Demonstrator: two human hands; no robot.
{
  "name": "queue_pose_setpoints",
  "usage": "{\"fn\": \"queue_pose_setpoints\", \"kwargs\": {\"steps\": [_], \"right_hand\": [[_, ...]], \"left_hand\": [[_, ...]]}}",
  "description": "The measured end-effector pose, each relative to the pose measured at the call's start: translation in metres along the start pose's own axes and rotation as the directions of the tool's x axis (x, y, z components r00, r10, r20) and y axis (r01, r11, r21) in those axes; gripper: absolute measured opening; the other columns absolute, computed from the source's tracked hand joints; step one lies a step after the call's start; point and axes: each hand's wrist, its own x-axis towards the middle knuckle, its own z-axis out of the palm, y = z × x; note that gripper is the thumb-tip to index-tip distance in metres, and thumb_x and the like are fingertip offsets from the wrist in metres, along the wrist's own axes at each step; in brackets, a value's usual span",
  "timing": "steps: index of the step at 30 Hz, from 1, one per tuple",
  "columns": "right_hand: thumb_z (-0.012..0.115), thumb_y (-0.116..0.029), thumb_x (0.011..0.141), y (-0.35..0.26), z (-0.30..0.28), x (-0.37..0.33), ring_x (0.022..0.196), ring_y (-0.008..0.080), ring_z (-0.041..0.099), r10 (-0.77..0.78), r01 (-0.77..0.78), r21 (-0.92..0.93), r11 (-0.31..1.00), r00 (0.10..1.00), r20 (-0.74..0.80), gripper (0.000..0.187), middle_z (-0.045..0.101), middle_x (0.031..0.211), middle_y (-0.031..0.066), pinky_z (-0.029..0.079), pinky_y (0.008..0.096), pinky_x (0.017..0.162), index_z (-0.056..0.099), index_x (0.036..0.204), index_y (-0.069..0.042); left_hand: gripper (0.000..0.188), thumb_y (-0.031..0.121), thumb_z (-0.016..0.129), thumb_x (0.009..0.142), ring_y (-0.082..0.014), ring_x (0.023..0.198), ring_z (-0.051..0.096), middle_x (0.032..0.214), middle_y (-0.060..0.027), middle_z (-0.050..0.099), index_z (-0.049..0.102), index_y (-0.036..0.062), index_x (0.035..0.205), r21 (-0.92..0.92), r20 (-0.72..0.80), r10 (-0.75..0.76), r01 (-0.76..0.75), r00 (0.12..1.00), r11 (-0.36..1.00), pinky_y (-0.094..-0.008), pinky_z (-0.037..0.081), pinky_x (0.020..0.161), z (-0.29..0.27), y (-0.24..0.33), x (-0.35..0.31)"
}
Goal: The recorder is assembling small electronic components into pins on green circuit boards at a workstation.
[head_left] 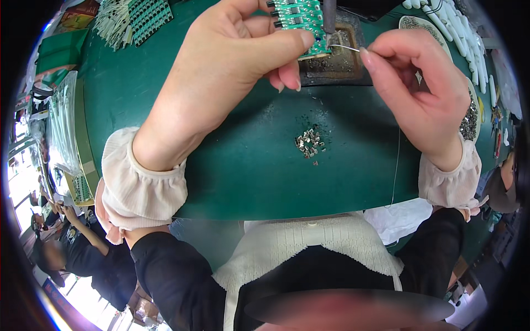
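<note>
My left hand (212,71) grips a green circuit board panel (301,19), thumb on top and fingers underneath. A thin solder wire (346,47) is pinched between thumb and forefinger of my right hand (422,83). The wire's end reaches the board's right edge, beside the tip of a dark upright rod (329,16) that looks like a soldering iron. Whether wire and tip touch cannot be made out. Below them lies a worn, stained metal tray (356,63). More wire hangs from near my right hand down past the table's front edge.
Small metal pieces (310,143) lie heaped on the green table (248,182). Circuit boards (150,21) and white wires (113,22) are at the far left. Along the right stand a dish of metal parts (469,118) and white tubes (461,38). Another person (83,243) sits at left.
</note>
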Motion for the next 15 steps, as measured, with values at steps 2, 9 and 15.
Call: {"fn": "queue_pose_setpoints", "kwargs": {"steps": [2, 9, 15], "right_hand": [[0.070, 0.008, 0.083, 0.0007, 0.0015, 0.0005, 0.061, 0.0026, 0.048, -0.085, 0.084, -0.055, 0.995, 0.996, -0.007, 0.014, 0.060, 0.080, 0.0009, 0.035, 0.0163, 0.051, 0.064, 0.094, 0.002], [0.071, 0.009, 0.082, 0.0008, 0.0011, -0.0010, 0.061, 0.0037, 0.049, -0.133, 0.132, -0.073, 0.989, 0.991, -0.008, 0.015, 0.062, 0.082, 0.0024, 0.036, 0.0170, 0.051, 0.064, 0.094, 0.002], [0.072, 0.008, 0.082, 0.0022, 0.0047, -0.0018, 0.062, 0.0043, 0.051, -0.133, 0.130, -0.095, 0.987, 0.991, -0.022, 0.015, 0.063, 0.083, 0.0028, 0.038, 0.0172, 0.052, 0.064, 0.094, 0.002]], "left_hand": [[0.028, -0.004, 0.063, 0.089, -0.0114, 0.062, 0.061, 0.087, -0.0057, 0.065, 0.053, -0.0002, 0.115, -0.007, 0.000, -0.005, 0.005, 1.000, 1.000, -0.0237, 0.052, 0.057, 0.0002, 0.0015, -0.0009], [0.029, -0.005, 0.063, 0.089, -0.0109, 0.062, 0.061, 0.088, -0.0057, 0.065, 0.052, -0.0005, 0.116, 0.051, -0.010, 0.019, -0.018, 1.000, 0.999, -0.0232, 0.051, 0.057, 0.0009, 0.0041, -0.0030], [0.030, -0.005, 0.064, 0.088, -0.0115, 0.061, 0.062, 0.088, -0.0065, 0.066, 0.052, -0.0010, 0.116, 0.075, -0.049, 0.014, -0.010, 0.999, 0.997, -0.0231, 0.052, 0.055, 0.0020, 0.0053, -0.0022]]}}
